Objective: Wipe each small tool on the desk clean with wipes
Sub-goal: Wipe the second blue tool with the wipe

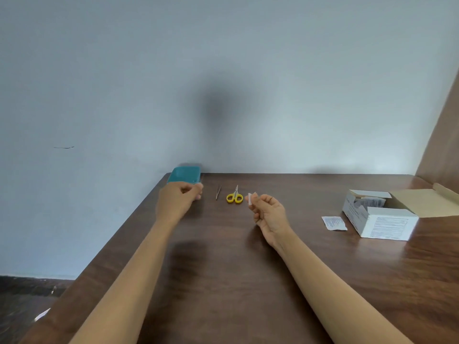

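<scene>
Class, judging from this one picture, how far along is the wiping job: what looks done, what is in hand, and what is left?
Done: a wipe sachet lies out beside the open wipe box. In hand: the right hand pinches a small white wipe; the left hand is curled by the teal tray, its contents hidden. Left: the tweezers and yellow scissors lie on the desk, apparently unwiped.

Both forearms were bare, no sleeve reaching into view; the left hand [179, 197] and right hand [269, 214] carried no visible ring, watch or glove
</scene>
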{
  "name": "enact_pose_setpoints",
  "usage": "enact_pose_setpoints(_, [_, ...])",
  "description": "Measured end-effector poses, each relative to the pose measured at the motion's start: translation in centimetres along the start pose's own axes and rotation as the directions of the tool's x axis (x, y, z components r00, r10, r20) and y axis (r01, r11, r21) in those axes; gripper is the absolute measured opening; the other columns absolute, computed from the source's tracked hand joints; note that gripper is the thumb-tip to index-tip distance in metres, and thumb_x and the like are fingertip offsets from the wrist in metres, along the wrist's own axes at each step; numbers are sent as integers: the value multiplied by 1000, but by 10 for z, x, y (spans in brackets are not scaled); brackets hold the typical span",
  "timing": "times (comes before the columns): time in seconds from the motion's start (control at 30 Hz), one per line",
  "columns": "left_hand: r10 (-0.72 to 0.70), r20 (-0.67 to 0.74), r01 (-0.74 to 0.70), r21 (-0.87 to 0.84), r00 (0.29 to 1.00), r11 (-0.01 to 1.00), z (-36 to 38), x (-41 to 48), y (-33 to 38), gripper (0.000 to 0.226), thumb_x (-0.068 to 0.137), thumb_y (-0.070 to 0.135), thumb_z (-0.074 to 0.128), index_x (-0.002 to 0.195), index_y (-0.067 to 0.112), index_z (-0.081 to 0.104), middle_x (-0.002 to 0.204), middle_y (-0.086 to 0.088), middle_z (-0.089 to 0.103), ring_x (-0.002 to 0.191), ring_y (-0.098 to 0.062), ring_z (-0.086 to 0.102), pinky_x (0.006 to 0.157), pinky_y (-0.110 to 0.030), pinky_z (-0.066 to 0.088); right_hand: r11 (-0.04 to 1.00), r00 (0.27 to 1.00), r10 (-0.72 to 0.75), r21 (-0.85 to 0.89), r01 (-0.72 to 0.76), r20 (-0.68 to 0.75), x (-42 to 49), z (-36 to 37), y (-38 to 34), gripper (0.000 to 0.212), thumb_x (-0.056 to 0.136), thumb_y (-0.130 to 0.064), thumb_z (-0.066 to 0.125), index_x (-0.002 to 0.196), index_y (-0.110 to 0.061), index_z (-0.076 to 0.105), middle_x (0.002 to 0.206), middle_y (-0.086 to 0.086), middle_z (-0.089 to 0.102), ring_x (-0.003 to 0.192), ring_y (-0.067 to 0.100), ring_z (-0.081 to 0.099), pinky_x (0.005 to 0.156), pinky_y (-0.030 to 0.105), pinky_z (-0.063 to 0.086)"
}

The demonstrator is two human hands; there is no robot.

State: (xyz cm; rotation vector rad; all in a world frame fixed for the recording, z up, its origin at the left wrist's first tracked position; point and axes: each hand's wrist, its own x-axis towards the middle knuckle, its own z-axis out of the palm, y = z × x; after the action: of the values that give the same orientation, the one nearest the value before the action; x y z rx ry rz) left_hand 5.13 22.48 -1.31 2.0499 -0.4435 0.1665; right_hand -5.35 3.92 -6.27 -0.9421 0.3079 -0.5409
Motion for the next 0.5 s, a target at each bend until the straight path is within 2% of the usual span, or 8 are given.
enact_pose_setpoints(0.07, [-27,-93,42,165,995,985,-14,11,-6,28,87,42,61,69,23,71,76,9,72,84,-12,64,67,-29,47,999,999,-17,-50,18,28,4,15,11,24,79,-12,73,80,-16,49,73,3,67,58,3,61,50,16,34])
enact_pose_setpoints(0.13, [-55,-168,98,262,984,960,-23,21,-8,26,86,40,60,70,21,70,78,4,70,79,-18,63,59,-26,41,988,995,-80,-125,88,63,9,23,21,26,79,-6,73,81,-14,48,75,5,72,62,6,65,54,15,40])
enact_pose_setpoints(0.2, [-71,-242,150,328,968,933,-30,34,-9,26,84,39,60,71,20,70,77,0,69,73,-23,61,59,-26,38,955,984,-133,-251,159,120,17,28,27,25,79,-6,74,81,-13,50,83,13,74,75,15,70,69,21,50])
enact_pose_setpoints(0.27, [-79,-263,180,389,962,903,-32,49,-11,25,83,39,60,73,19,71,77,-5,68,71,-26,61,59,-26,37,911,975,-142,-363,195,168,25,30,31,25,78,-11,76,83,-13,52,82,12,75,86,24,71,85,33,51])
enact_pose_setpoints(0.3, [-79,-267,188,413,960,891,-32,58,-14,25,82,39,61,75,17,71,78,-7,69,73,-28,63,59,-26,38,904,975,-142,-379,198,171,29,31,32,24,78,-12,76,83,-13,53,80,11,75,87,26,71,86,35,50])
enact_pose_setpoints(0.4, [-79,-279,208,469,957,858,-27,81,-20,29,79,38,62,82,11,71,87,-12,70,89,-32,63,63,-30,43,925,977,-160,-323,198,141,37,31,33,22,80,-9,74,84,-12,52,78,11,74,78,20,70,69,25,45])
enact_pose_setpoints(0.5, [-65,-263,204,547,963,812,-18,98,-22,29,84,37,62,92,9,68,101,-12,67,110,-32,51,72,-34,42,964,982,-155,-201,173,104,40,28,30,21,81,-11,72,85,-12,52,79,12,73,70,15,65,60,22,36])
